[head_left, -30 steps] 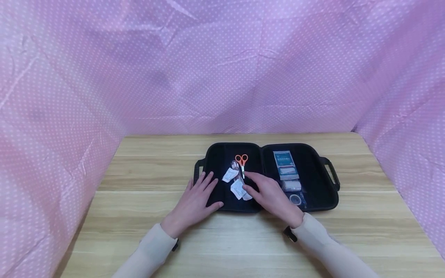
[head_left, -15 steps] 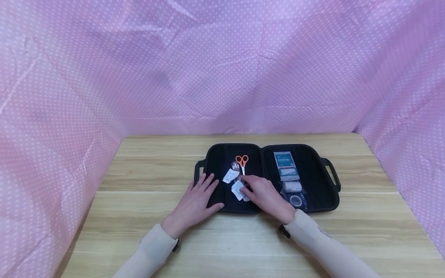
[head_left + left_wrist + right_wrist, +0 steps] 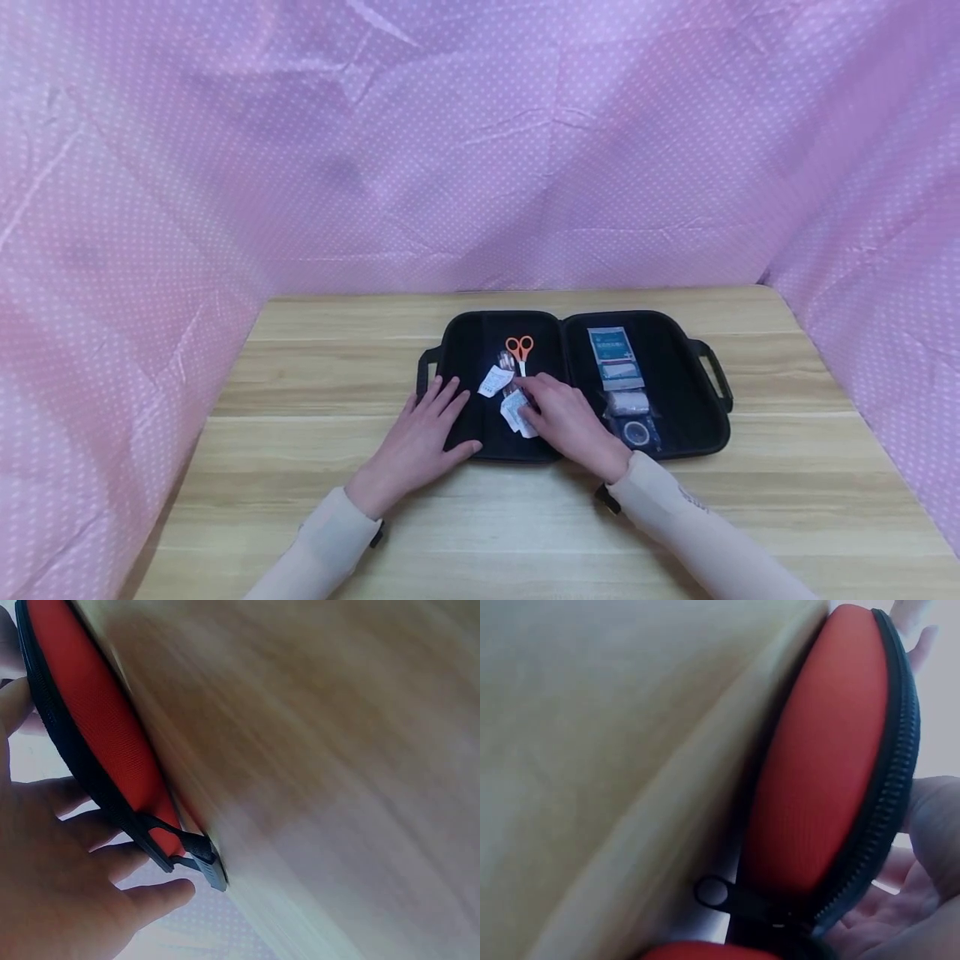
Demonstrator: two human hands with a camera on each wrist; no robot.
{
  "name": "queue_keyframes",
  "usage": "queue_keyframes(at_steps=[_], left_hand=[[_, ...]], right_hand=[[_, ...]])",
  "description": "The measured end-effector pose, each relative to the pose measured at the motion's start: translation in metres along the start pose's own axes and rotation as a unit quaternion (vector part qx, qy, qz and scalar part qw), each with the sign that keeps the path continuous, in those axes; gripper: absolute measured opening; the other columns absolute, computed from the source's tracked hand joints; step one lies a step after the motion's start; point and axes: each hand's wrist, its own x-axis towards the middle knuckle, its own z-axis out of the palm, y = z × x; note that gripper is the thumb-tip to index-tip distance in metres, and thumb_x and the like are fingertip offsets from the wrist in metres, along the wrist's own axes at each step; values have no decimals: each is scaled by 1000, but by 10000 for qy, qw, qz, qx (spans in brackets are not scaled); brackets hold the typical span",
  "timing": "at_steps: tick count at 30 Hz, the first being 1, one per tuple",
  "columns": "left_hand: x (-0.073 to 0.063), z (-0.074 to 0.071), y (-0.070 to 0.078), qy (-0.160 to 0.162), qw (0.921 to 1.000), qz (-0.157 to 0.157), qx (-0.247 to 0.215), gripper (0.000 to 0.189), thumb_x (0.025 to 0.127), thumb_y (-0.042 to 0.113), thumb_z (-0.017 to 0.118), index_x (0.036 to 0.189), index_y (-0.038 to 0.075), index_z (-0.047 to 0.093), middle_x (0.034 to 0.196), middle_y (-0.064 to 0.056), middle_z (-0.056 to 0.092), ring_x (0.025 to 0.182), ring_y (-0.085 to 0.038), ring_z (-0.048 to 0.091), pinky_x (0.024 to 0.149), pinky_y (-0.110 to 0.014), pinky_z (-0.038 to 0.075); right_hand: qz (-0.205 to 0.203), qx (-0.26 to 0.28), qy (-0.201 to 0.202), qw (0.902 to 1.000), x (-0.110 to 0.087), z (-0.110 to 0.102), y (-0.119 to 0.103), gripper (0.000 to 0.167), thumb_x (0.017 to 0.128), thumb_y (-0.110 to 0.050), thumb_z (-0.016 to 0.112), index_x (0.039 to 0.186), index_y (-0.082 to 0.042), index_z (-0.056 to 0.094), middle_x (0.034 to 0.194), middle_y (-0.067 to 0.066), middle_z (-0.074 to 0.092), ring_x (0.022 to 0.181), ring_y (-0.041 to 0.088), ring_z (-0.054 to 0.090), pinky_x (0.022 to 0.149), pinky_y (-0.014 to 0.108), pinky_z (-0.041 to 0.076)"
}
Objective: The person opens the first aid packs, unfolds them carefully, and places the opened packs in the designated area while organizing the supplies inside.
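A black-lined zip case [image 3: 678, 433] lies unfolded on the table. My left hand [image 3: 420, 442] rests on the case's left edge, its fingers spread and holding nothing. Over the left half, my right hand [image 3: 573, 425] has its index fingertip near the blades of the orange-handled scissors [image 3: 520, 345]. Its thumb is at the lower white packet [image 3: 513, 410]; I cannot tell whether the fingers grip anything. Another white packet [image 3: 495, 381] lies left of the scissors, over a clear wrapped bundle [image 3: 507, 360]. In the right wrist view, the right hand [image 3: 930, 877] is behind the zipper rim.
The right half holds a teal-and-white packet [image 3: 615, 354], a wrapped white roll [image 3: 628, 404] and a tape roll [image 3: 637, 433] in a clear bag. The case's red outer shell [image 3: 817, 757] shows at table level. Pink dotted cloth [image 3: 480, 167] hangs around the wooden table [image 3: 315, 358].
My right hand has moved slightly left, its index fingertip shifting from the scissors' blades toward the packets. The lower white packets have shifted a little. The left hand stays in place.
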Motion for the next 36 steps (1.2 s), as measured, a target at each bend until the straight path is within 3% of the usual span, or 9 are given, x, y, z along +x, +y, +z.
queue_keyframes(at_steps=[6,12,16,23,31,36], left_hand=[[0,1,0,23,10000,-6,-49,79,97,61,62,154,8,49,166,-14,33,156,-36,21,118,-67,26],[-1,0,0,24,9999,-47,-131,80,96,61,63,154,8,49,167,-14,32,156,-36,20,118,-66,26],[-1,1,-1,53,9999,-11,-115,80,96,62,63,154,8,49,166,-14,33,156,-36,21,118,-65,26],[0,1,0,50,9999,-7,-136,80,96,60,63,155,7,48,167,-14,32,156,-36,21,118,-64,28],[0,-1,1,-26,9998,-92,-193,82,96,61,64,156,8,47,168,-13,30,157,-35,19,118,-64,28],[1,-1,1,2,9997,-86,-222,83,96,62,64,155,7,47,167,-13,31,157,-35,19,118,-64,28]], right_hand=[[-117,617,402,9972,-5,-8,2,36,93,-8,77,129,-11,69,93,-3,63,75,8,57,63,25,49],[-242,994,741,9920,-11,-19,7,22,92,-6,78,109,-17,69,97,-4,66,80,9,60,72,29,55],[-151,1118,917,9894,-16,-27,9,15,92,-7,79,103,-16,75,99,-4,68,80,10,59,72,27,54],[-161,1347,1155,9840,-23,-42,17,17,92,-6,79,107,-12,79,108,0,73,79,13,59,69,26,52],[0,1186,1106,9868,-35,-62,35,25,97,-6,72,120,-15,78,123,4,72,100,18,66,79,30,55],[331,1342,944,9859,-45,-76,43,29,99,-6,69,126,-14,76,131,7,69,89,20,63,70,24,52]])
